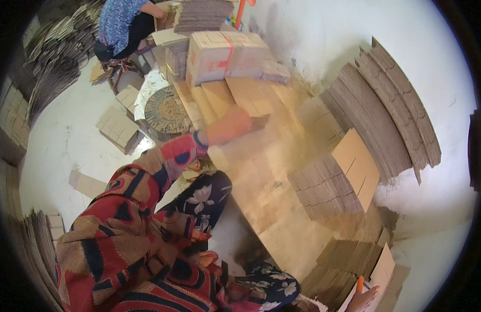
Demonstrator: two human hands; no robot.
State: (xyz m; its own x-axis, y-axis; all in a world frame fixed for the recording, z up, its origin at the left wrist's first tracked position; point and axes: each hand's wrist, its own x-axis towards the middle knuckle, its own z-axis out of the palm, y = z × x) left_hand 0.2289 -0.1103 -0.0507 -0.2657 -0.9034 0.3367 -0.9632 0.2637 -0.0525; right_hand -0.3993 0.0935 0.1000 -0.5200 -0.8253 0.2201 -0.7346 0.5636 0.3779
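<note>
My left arm, in a red, tan and black patterned sleeve, stretches across the wooden table (269,192). My left hand (230,126) is smeared by motion, and its fingers cannot be made out. It is beside a small dark cardboard edge (259,123) and near flat tan cardboard sheets (248,93). At the lower right, my right hand (362,299) has its fingers apart, one with an orange covering. That hand is against or just in front of an upright tan cardboard sheet (383,270), beside a stack of cardboard pieces (349,260); contact is unclear.
A closed carton (209,57) with a red strap stands at the table's far end. Slotted cardboard stacks (323,187) and taller stacks (365,114) line the wall side. A round ribbed object (167,112) sits left of the table. Beyond it, another person (121,26) bends over cardboard.
</note>
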